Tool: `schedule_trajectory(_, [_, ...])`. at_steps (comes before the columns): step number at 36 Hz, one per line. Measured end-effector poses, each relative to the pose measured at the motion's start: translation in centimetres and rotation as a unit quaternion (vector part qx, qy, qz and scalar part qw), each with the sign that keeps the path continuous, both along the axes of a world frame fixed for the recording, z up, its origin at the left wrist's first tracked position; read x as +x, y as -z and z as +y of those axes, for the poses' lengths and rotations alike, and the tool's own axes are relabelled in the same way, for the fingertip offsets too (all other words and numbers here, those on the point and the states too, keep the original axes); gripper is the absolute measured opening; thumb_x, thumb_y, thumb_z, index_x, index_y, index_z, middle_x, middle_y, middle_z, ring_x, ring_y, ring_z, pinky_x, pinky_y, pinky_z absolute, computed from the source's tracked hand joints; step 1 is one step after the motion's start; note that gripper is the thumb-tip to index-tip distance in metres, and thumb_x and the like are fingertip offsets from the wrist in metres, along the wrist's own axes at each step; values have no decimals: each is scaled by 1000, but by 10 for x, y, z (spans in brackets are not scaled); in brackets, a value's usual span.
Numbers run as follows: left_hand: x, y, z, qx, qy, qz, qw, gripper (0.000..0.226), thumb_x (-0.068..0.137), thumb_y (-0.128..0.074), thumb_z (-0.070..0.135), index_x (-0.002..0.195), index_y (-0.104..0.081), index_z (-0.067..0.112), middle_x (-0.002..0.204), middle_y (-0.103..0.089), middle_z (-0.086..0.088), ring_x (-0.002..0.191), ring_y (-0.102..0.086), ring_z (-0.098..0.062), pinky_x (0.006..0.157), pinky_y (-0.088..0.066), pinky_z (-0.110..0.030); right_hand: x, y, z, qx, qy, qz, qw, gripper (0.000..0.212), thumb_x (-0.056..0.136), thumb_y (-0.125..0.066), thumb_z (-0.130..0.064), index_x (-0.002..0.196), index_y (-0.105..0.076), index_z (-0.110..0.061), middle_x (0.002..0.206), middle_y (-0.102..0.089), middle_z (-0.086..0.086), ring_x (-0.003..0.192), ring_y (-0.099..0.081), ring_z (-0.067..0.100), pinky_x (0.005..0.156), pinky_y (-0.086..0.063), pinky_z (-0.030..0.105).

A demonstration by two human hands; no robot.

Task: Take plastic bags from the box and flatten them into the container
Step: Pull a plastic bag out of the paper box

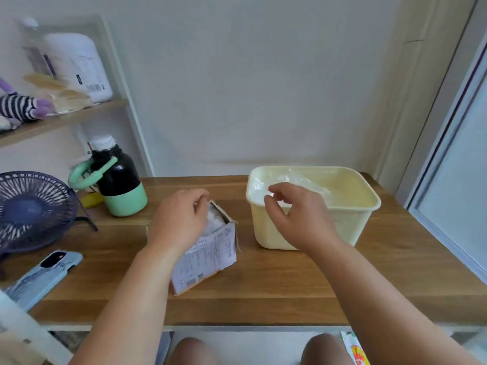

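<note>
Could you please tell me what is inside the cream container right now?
Clear plastic bags lie against the left side inside the cream container; the right hand in front covers part of them.

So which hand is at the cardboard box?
The left hand, fingers curled at the open top of the box; the right hand hovers over the cream container instead, loosely open.

We see our left hand [176, 219] resting over the open top of the box [210, 254], fingers [201, 200] curled down at the white plastic bags [214, 219] inside. Whether they pinch one we cannot tell. Our right hand [297, 214] hovers over the near left corner of the cream container [350, 222], fingers loosely curled and holding nothing. A clear bag [297, 179] lies inside it. Box and container stand near each other on the worktop [263, 291].
</note>
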State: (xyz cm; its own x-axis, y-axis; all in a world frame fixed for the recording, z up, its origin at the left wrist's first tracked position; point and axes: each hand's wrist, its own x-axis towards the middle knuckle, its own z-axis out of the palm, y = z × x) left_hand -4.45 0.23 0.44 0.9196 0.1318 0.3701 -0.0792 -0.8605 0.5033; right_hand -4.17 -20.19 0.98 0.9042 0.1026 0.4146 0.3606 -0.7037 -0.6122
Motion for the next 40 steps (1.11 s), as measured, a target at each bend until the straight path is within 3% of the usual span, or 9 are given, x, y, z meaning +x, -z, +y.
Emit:
schedule_trajectory(5, [-6, 10, 18, 43, -39, 127, 990, 22, 98, -49, 32, 111, -66, 25, 105, -68, 6, 96, -62, -17, 83, -53, -40, 10, 17, 45, 67, -62, 66, 994, 19, 93, -54, -19, 105, -67, -12, 86, -66, -5, 82, -60, 13, 81, -50, 28])
schedule_trajectory(12, [-4, 9, 22, 12, 23, 165, 986, 20, 93, -56, 46, 97, -70, 33, 94, -70, 14, 89, -63, -6, 81, -53, -40, 27, 32, 69, 60, -115, 118, 985, 22, 90, -60, -13, 111, -69, -14, 102, -69, -4, 93, -62, 12, 86, -49, 25])
schedule_trajectory(15, [-5, 10, 23, -10, 15, 151, 988, 19, 90, -65, 34, 108, -71, 29, 102, -71, 15, 99, -63, -5, 89, -52, -39, 31, 36, 70, 54, -123, 119, 984, 22, 89, -61, -11, 109, -70, -14, 101, -69, -5, 92, -62, 11, 85, -50, 23])
schedule_trajectory(21, [-4, 17, 22, -45, -21, 55, 997, 11, 87, -69, 30, 95, -68, 37, 75, -58, 27, 84, -61, 2, 76, -55, -31, 36, 36, 74, 23, -160, 107, 981, 28, 90, -59, -17, 117, -67, -16, 87, -61, -13, 71, -51, -4, 65, -39, 8])
schedule_trajectory(28, [-1, 8, 23, -196, 21, -24, 980, 19, 81, -76, 22, 80, -64, 37, 74, -66, 19, 76, -62, 8, 67, -48, -12, 38, 27, 78, -5, -191, 119, 974, 26, 87, -64, -38, 107, -69, -23, 68, -54, -16, 59, -48, -1, 54, -33, 12])
schedule_trajectory(31, [-2, 9, 25, -262, 54, -24, 963, 17, 81, -75, 18, 85, -67, 32, 79, -68, 21, 79, -64, 6, 71, -50, -14, 40, 25, 80, -24, -188, 123, 974, 17, 90, -61, -32, 88, -72, -20, 61, -56, -10, 53, -45, 4, 52, -35, 18])
schedule_trajectory(34, [-3, 12, 27, -310, 61, -10, 949, 17, 84, -73, 14, 89, -67, 30, 83, -69, 18, 82, -65, 2, 75, -55, -23, 41, 24, 82, -53, -177, 131, 974, 16, 90, -57, -21, 90, -72, -17, 77, -67, -3, 64, -57, 13, 61, -47, 26])
schedule_trajectory(37, [-3, 12, 30, -253, 23, 20, 967, 14, 90, -65, 21, 97, -62, 33, 90, -65, 17, 89, -62, -1, 83, -56, -35, 41, 24, 84, -61, -176, 130, 974, 18, 91, -52, -15, 84, -69, -17, 69, -61, -9, 58, -52, 10, 55, -43, 22])
schedule_trajectory(40, [-7, 9, 32, -141, -13, 79, 987, 14, 96, -56, 30, 110, -58, 28, 98, -59, 18, 91, -59, -2, 80, -54, -31, 40, 23, 85, -47, -190, 135, 971, 15, 89, -56, -25, 80, -65, -17, 64, -57, -10, 53, -46, 4, 52, -39, 20])
